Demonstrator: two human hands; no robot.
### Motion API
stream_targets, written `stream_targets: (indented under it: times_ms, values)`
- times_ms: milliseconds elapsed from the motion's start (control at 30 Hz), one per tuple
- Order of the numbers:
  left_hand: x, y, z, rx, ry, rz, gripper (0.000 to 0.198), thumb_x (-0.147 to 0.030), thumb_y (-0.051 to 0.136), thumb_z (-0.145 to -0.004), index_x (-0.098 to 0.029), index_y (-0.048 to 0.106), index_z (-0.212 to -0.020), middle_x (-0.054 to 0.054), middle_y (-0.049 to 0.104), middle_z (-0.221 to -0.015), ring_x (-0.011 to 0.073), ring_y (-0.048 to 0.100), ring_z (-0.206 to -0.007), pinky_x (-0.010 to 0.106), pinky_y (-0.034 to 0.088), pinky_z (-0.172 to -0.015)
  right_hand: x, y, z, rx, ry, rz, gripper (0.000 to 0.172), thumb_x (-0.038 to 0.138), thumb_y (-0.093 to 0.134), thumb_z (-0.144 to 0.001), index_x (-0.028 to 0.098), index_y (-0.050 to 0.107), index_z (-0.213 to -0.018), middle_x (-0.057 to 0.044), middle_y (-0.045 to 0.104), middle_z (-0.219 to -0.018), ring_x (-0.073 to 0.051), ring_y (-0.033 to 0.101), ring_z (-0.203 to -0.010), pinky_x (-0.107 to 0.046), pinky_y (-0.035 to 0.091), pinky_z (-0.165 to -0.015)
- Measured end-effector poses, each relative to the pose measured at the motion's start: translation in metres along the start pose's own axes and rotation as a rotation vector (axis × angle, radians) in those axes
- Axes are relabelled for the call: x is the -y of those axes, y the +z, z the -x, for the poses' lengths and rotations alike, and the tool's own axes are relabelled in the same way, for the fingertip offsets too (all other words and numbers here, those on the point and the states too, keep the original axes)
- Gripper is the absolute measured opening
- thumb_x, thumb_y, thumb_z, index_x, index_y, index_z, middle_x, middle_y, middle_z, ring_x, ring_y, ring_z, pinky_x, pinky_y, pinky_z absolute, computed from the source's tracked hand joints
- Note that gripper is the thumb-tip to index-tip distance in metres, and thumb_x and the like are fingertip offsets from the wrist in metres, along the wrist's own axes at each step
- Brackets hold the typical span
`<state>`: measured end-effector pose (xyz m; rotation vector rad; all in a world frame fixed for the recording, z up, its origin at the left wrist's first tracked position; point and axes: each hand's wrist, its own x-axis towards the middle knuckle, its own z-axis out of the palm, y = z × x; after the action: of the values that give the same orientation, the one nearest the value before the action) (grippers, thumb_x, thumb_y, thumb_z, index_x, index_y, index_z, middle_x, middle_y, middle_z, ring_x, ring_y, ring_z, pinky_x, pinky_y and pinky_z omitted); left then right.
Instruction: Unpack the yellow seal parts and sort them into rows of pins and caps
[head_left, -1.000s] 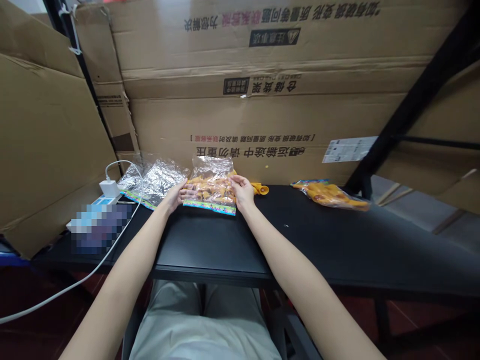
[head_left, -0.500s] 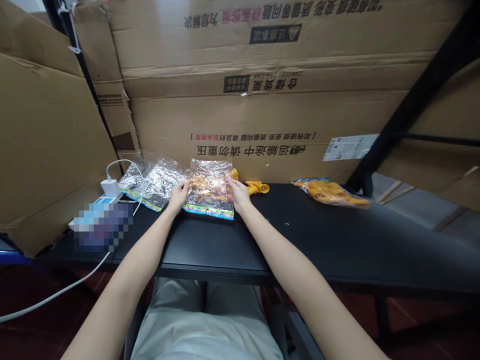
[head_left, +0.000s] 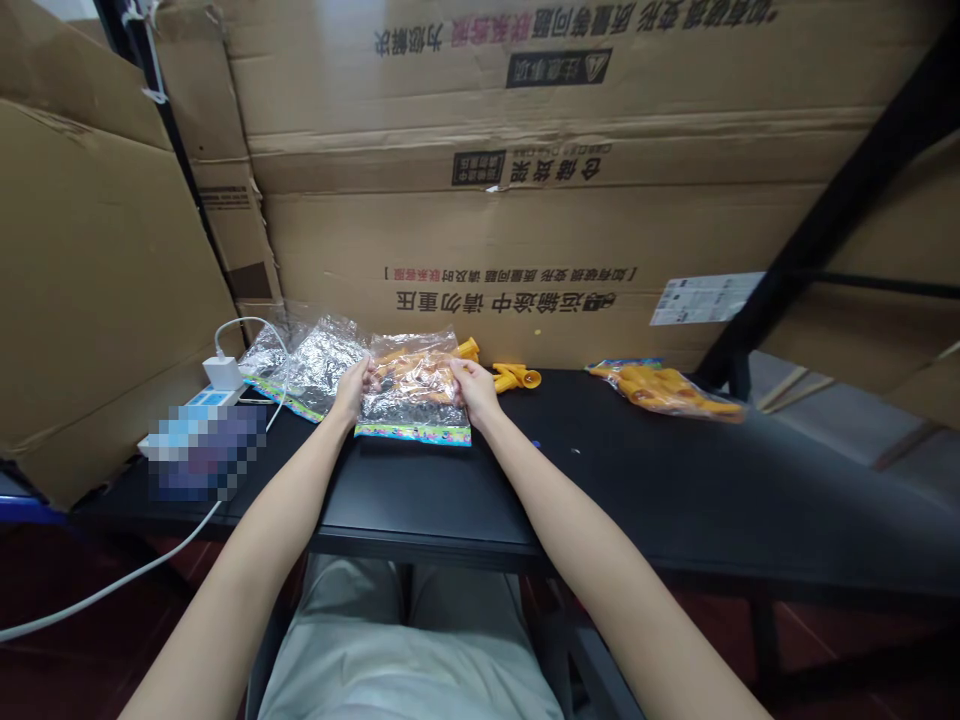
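Bag [head_left: 412, 414] of transparent plastic is between the two hands, at the middle of the black table [head_left: 427, 500], with its coloured strip [head_left: 412, 434] along the near edge. Inside it, orange pieces [head_left: 412, 372] can be seen. The left hand [head_left: 352, 388] is grasping the left side of this bag, and the right hand [head_left: 474, 392] is grasping its right side. Whether the bag rests on the table or is lifted a little, I cannot tell. At its far right corner one cone [head_left: 468, 348] shows; if it is in the bag or behind, I cannot tell. Near the right hand lie loose pieces [head_left: 517, 378], and well apart to the right lies a filled bag [head_left: 660, 390]. Near the left hand are shiny bags [head_left: 322, 355], and beside these, a white charger [head_left: 221, 374]. Behind stands printed cardboard [head_left: 525, 230].
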<state>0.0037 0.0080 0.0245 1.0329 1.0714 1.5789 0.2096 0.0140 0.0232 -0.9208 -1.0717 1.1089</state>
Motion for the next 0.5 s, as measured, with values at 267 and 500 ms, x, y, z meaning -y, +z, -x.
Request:
stream_targets:
  times_ms: [267, 500]
  values:
    - [0.0035, -0.0035, -0.0052, -0.179, 0.093, -0.187, 0.030, -0.035, 0.066, -0.074, -0.019, 0.047, -0.058, -0.009, 0.037, -0.040, 0.0058, 0.032, -0.037, 0.020, 0.025, -0.041, -0.0018, 0.0019, -0.0006, 0.074, 0.054, -0.092, 0.033, 0.046, 0.075, -0.063, 0.021, 0.059, -0.079, 0.012, 0.034, -0.038, -0.006, 0.027, -0.032, -0.020, 0.022, -0.033]
    - [0.0011, -0.0045, -0.0060, -0.121, 0.016, -0.021, 0.024, -0.033, 0.061, -0.074, -0.020, 0.045, -0.062, -0.008, 0.039, -0.043, 0.0061, 0.035, -0.036, 0.020, 0.025, -0.040, -0.0027, -0.0011, -0.0028, 0.101, 0.100, -0.129, 0.030, 0.038, 0.072, -0.065, 0.021, 0.062, -0.089, 0.012, 0.034, -0.038, -0.007, 0.029, -0.033, -0.020, 0.023, -0.035]
